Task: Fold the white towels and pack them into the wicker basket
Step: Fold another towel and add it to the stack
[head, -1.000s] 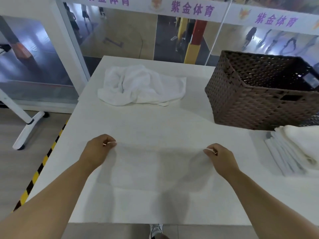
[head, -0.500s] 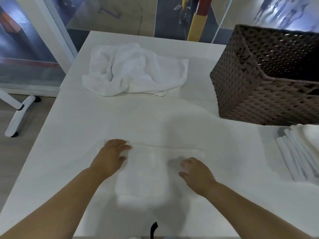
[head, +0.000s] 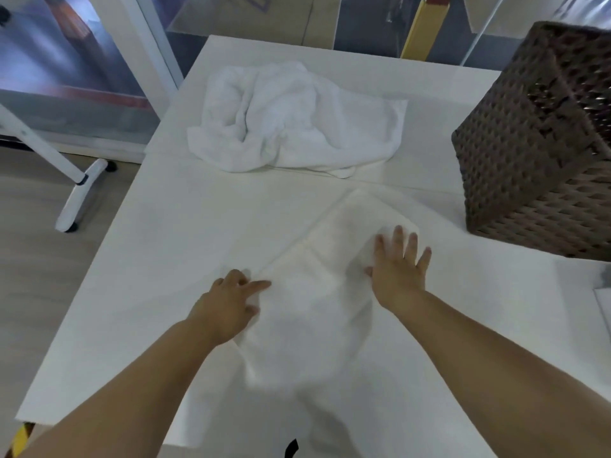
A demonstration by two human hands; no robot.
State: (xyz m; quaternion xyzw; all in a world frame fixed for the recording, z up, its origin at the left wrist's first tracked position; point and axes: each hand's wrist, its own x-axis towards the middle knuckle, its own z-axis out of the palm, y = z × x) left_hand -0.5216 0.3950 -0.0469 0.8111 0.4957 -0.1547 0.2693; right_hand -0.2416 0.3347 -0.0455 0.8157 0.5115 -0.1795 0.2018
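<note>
Both bare forearms reach in from the bottom edge of the view and converge on a folded white towel (head: 317,292) lying flat on the white table (head: 148,292), set on a diagonal that runs from near the front edge up toward the right.

The right hand (head: 398,271) lies palm down on the upper right part of this towel, its fingers (head: 398,241) straight and spread, pressing the cloth flat; it grips nothing. The right forearm comes in from the lower right corner at a slant.

The left hand (head: 228,305) rests at the towel's left edge with the wrist low. Its fingers are bent and the fingertips touch the cloth at the edge of the fold; whether they pinch the fabric or only press on it cannot be told, as the towel and table blend in colour there.

A crumpled white towel (head: 291,120) lies in a loose heap at the far side of the table, well apart from both hands. The brown wicker basket (head: 535,147) stands on the table at the right, beyond the right hand and near the folded towel's far corner without touching it.
</note>
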